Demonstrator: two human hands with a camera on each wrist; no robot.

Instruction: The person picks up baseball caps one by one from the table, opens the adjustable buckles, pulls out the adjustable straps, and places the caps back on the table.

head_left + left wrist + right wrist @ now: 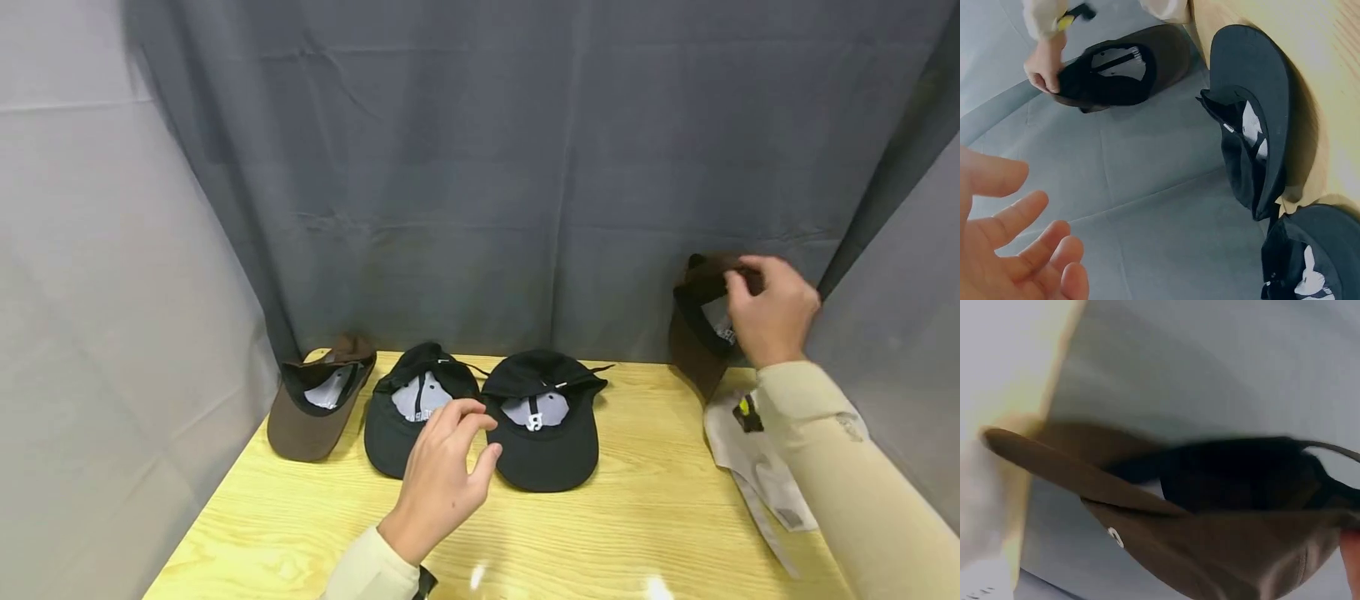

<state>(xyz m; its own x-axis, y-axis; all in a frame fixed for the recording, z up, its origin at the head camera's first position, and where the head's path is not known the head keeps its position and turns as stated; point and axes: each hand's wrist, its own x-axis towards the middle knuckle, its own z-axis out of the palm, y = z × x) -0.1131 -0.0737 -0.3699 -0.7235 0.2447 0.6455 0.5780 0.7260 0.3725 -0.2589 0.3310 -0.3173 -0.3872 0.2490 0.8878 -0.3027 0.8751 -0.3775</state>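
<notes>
At the back right my right hand [776,308] pinches the edge of a brown cap [696,350], held up with its brim pointing down. In the right wrist view the brown cap [1210,550] fills much of the frame, its dark inside showing. My left hand [452,475] hovers with spread, slightly bent fingers and holds nothing. It is nearest two black caps: one [390,442] partly behind it, the other [547,458] just right of it. Both lie with their insides facing me. The left wrist view shows those loose fingers [1019,219] apart from the caps.
Another brown cap [300,429] lies at the left end of the row on the wooden table [637,500]. A light-coloured cloth-like item with a strap [757,467] lies under my right forearm. A grey curtain [450,167] hangs behind the table, with pale sheets at both sides.
</notes>
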